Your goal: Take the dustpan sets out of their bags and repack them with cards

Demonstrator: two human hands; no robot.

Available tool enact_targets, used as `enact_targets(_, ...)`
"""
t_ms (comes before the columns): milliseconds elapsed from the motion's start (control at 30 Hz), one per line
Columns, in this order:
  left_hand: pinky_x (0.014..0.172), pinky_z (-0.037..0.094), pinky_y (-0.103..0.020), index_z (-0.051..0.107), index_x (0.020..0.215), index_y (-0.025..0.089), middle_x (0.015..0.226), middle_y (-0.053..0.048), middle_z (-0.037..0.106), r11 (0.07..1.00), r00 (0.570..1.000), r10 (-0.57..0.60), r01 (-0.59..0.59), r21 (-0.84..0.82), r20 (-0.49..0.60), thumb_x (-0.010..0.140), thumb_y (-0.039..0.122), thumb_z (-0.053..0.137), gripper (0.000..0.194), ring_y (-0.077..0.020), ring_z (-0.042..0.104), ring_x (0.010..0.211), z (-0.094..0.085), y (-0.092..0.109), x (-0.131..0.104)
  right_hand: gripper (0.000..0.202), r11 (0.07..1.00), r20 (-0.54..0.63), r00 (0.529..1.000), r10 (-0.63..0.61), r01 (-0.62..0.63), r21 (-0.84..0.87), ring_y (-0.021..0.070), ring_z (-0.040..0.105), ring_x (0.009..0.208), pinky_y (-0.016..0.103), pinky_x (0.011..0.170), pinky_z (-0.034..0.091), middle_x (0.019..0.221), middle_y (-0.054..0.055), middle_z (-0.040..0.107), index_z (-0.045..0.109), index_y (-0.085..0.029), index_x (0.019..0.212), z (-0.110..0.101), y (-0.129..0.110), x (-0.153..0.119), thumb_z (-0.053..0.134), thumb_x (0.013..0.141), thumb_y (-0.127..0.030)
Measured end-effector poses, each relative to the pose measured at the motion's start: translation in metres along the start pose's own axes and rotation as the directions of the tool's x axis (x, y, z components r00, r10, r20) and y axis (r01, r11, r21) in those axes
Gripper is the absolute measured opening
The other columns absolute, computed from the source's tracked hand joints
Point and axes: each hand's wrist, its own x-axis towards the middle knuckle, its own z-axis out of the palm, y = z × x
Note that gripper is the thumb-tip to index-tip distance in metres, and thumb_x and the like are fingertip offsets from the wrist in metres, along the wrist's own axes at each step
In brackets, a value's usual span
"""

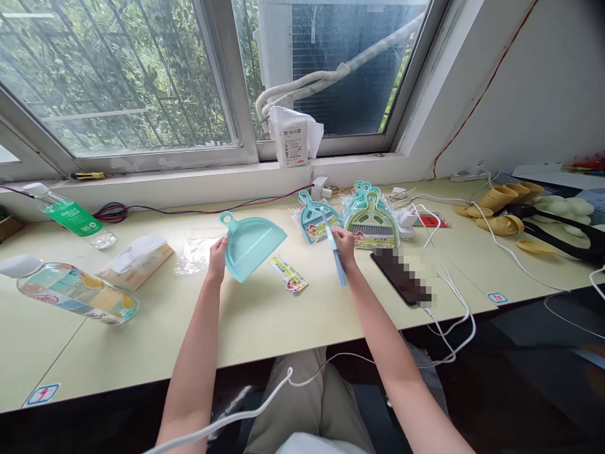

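Note:
My left hand grips the left edge of a turquoise dustpan, which is tilted above the table with its handle loop pointing up and away. In my right hand is a small blue hand brush, its bristles pointing down. Between the two hands a yellow-green printed label card lies on the table. Left of the dustpan is a crumpled clear plastic wrapper. Just beyond my right hand lie packaged brush-and-dustpan sets, one blue and a stack with a green one on top.
A dark phone with white cables lies at the right near the front edge. Two bottles and a tissue pack are at the left. Yellow cup-like pieces sit far right. A small box stands on the windowsill.

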Motion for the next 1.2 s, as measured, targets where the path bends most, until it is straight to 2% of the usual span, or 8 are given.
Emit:
enact_targets(133,0.065,0.039,-0.030,0.067,0.080,0.016,0.074,-0.005,0.062,0.977,0.942,-0.163,0.114,0.178,0.294,0.068,0.059,0.062,0.045,-0.0206,0.054,0.073,-0.003,-0.006,-0.003,0.037,0.904,0.143,0.990,0.009,0.054,-0.425,0.0161,0.055,0.063,0.026,0.057,0.032,0.068,0.006,0.063,0.062,-0.018,0.058,0.019,-0.002,-0.011,0.047,0.088,-0.034)
enact_targets(267,0.073,0.040,-0.032,0.070,0.083,0.019,0.088,-0.006,0.063,0.899,0.937,-0.092,-0.068,0.433,0.338,0.073,0.054,0.057,0.038,-0.0225,0.055,0.081,0.010,-0.016,-0.008,0.032,0.809,0.270,0.963,0.017,0.145,-0.570,0.0183,0.060,0.069,0.027,0.058,0.033,0.077,0.009,0.067,0.067,-0.018,0.066,0.034,-0.006,-0.022,0.050,0.089,-0.031)
enact_targets(600,0.075,0.043,-0.036,0.067,0.081,0.022,0.090,-0.008,0.061,0.783,0.936,0.055,-0.257,0.567,0.348,0.077,0.051,0.053,0.033,-0.0232,0.055,0.081,0.010,-0.023,-0.010,0.009,0.881,0.304,0.948,-0.091,0.218,-0.419,0.0224,0.055,0.097,0.030,0.069,0.045,0.096,0.007,0.065,0.070,-0.023,0.089,0.027,0.010,-0.017,0.066,0.082,-0.027)
enact_targets(700,0.071,0.042,-0.034,0.065,0.077,0.021,0.081,-0.006,0.063,0.851,0.952,0.033,-0.186,0.491,0.303,0.076,0.051,0.055,0.032,-0.0218,0.055,0.076,0.013,-0.022,-0.008,0.008,0.918,0.313,0.947,-0.080,0.192,-0.346,0.0214,0.058,0.090,0.031,0.071,0.045,0.093,0.006,0.067,0.072,-0.024,0.086,0.026,0.010,-0.016,0.069,0.080,-0.028)
enact_targets(833,0.068,0.042,-0.032,0.065,0.086,0.021,0.077,-0.004,0.064,0.950,0.970,-0.052,-0.026,0.312,0.238,0.078,0.055,0.054,0.037,-0.0200,0.057,0.073,0.017,-0.006,-0.012,0.018,0.990,0.362,0.924,-0.126,0.093,0.106,0.0155,0.058,0.069,0.029,0.065,0.045,0.086,0.002,0.069,0.072,-0.025,0.088,0.027,-0.004,-0.016,0.071,0.076,-0.039)
enact_targets(1000,0.076,0.046,-0.032,0.067,0.104,0.020,0.096,-0.006,0.069,0.995,0.884,-0.096,0.076,0.061,0.457,0.075,0.059,0.059,0.050,-0.0230,0.062,0.085,0.039,0.023,-0.038,0.025,0.968,0.170,0.974,-0.147,0.107,0.225,0.0129,0.050,0.056,0.030,0.065,0.045,0.087,0.002,0.067,0.071,-0.024,0.094,0.036,-0.025,-0.029,0.064,0.080,-0.044)
enact_targets(1067,0.076,0.047,-0.033,0.067,0.108,0.019,0.097,-0.007,0.069,0.994,0.817,-0.107,0.082,0.069,0.566,0.073,0.056,0.063,0.051,-0.0246,0.062,0.087,0.053,0.030,-0.049,0.022,0.987,0.099,0.985,-0.140,0.130,0.096,0.0163,0.055,0.067,0.032,0.074,0.046,0.089,0.004,0.066,0.071,-0.025,0.094,0.041,-0.029,-0.034,0.060,0.084,-0.042)
enact_targets(1200,0.073,0.045,-0.031,0.067,0.107,0.017,0.095,-0.006,0.068,0.994,0.801,-0.093,0.038,0.104,0.591,0.073,0.051,0.066,0.048,-0.0237,0.061,0.086,0.070,0.032,-0.060,0.024,0.989,0.104,0.988,-0.118,0.108,0.097,0.0241,0.056,0.104,0.038,0.091,0.043,0.111,0.007,0.062,0.067,-0.025,0.100,0.044,-0.025,-0.032,0.065,0.080,-0.039)
